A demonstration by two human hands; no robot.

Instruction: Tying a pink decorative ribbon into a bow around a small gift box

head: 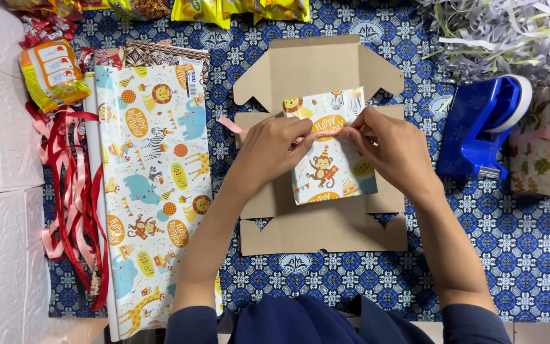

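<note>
A flat brown cardboard box [323, 229] lies open in the middle of the counter. On it sits a small box wrapped in animal birthday paper [330, 162], long side pointing away from the person. The left hand [274, 148] and right hand [391, 148] both pinch a thin pink ribbon [232, 125] across its top.

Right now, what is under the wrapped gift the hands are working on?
The wrapped gift lies on a flattened cardboard box, which rests on the blue patterned cloth. The left hand and right hand hold a pink ribbon across it. The cardboard directly beneath is covered.
</note>
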